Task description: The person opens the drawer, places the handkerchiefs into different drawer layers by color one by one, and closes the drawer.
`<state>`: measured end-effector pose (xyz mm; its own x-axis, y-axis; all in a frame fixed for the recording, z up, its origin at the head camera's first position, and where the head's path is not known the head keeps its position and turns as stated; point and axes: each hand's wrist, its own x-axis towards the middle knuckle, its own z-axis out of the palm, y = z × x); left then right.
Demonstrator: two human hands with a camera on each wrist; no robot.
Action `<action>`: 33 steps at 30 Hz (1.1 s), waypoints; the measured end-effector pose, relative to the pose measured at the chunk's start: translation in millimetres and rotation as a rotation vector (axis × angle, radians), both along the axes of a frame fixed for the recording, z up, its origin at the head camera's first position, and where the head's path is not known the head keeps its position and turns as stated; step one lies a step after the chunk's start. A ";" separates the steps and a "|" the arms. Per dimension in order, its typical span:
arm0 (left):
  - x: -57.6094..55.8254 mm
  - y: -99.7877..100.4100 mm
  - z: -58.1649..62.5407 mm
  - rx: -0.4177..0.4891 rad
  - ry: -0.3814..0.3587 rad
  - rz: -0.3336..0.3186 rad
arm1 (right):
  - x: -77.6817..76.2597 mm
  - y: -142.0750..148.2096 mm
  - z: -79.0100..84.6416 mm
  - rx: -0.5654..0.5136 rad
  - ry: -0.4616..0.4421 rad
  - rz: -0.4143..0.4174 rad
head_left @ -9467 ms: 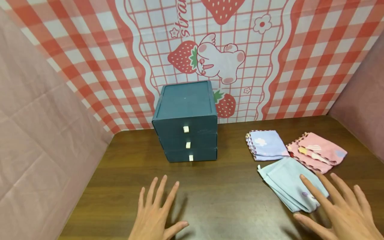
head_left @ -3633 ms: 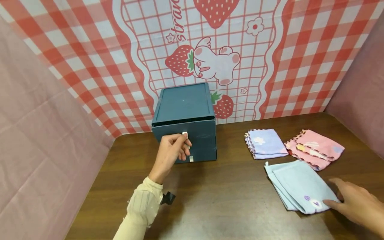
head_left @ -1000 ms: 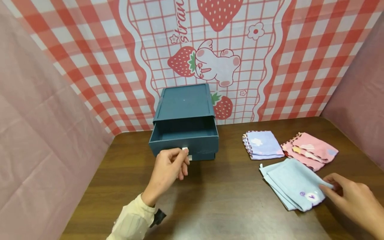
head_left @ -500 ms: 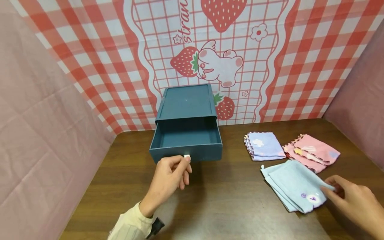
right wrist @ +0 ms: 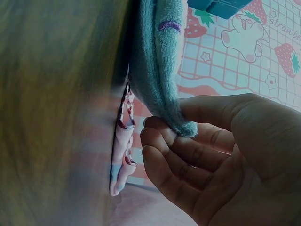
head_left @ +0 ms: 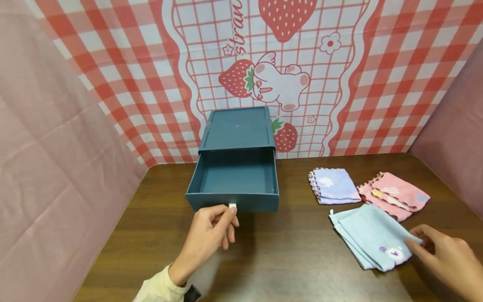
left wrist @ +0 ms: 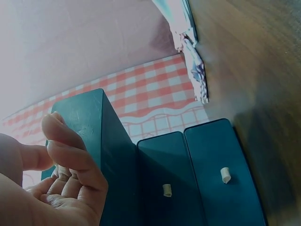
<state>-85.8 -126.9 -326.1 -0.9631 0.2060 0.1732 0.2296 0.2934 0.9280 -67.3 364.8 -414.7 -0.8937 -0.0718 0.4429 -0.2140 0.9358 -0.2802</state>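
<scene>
A dark teal drawer unit [head_left: 237, 128] stands against the back cloth, its top drawer [head_left: 234, 202] pulled well out and bare inside. My left hand [head_left: 207, 235] pinches the small white knob [head_left: 232, 206] on that drawer's front; in the left wrist view thumb and fingertips meet, and the knob itself is hidden. At the right, my right hand [head_left: 445, 256] pinches the corner of a folded light blue towel [head_left: 371, 235]. The right wrist view shows that towel [right wrist: 157, 61] edge between thumb and fingers, its corner lifted off the table.
Behind the blue towel lie a folded lavender towel [head_left: 335, 186] and a folded pink towel [head_left: 400, 195]. The two lower drawers show white knobs [left wrist: 225, 175] in the left wrist view. Checked cloth [head_left: 151, 84] backs the wooden table [head_left: 294, 251]; pink cloth [head_left: 56, 167] closes the sides.
The top drawer has gone from shut to well out, drawn toward me by my left hand. My right hand has come to the blue towel's corner and taken hold of it.
</scene>
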 end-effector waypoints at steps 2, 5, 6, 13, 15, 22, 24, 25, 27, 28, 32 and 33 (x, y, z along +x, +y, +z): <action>3.0 -0.7 -0.6 0.009 -0.004 0.000 | -0.2 -0.2 -0.6 -0.003 -0.003 -0.008; 9.0 0.9 -2.6 0.027 -0.003 -0.019 | 0.1 0.2 -1.0 -0.003 0.000 -0.013; 11.3 1.8 -3.4 0.031 -0.003 -0.027 | 0.4 0.5 -0.9 -0.004 -0.005 -0.015; 29.6 3.0 -11.3 0.080 -0.043 -0.014 | 2.0 0.3 0.5 -0.013 -0.052 -0.042; 33.9 2.1 -13.9 0.111 -0.060 0.001 | 2.1 0.1 0.6 -0.008 -0.039 -0.030; 39.8 -1.2 -22.8 0.164 -0.059 -0.036 | 0.5 -1.1 0.5 0.002 -0.029 -0.009; 39.3 -1.9 -25.2 0.162 -0.044 -0.059 | -0.1 -1.4 0.3 0.000 -0.033 -0.014; 39.2 -2.4 -26.4 0.163 -0.038 -0.071 | -0.3 -1.6 0.2 -0.001 -0.033 -0.015; 38.8 -3.4 -29.0 0.169 -0.024 -0.096 | -0.7 -1.9 -0.2 -0.002 -0.033 -0.017; 38.6 -3.8 -30.2 0.174 -0.020 -0.107 | -0.9 -2.1 -0.4 -0.001 -0.029 -0.018; 36.8 -4.0 -34.2 0.193 -0.002 -0.145 | -0.6 -2.6 -2.0 -0.012 0.012 -0.017; 36.3 -3.8 -34.8 0.195 0.000 -0.149 | -0.4 -2.7 -2.5 -0.016 0.024 -0.018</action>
<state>-49.4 -130.8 -360.9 -0.9244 0.3088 0.2238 0.2572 0.0713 0.9637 -67.7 362.1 -417.1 -0.8840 -0.0487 0.4649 -0.2040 0.9350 -0.2899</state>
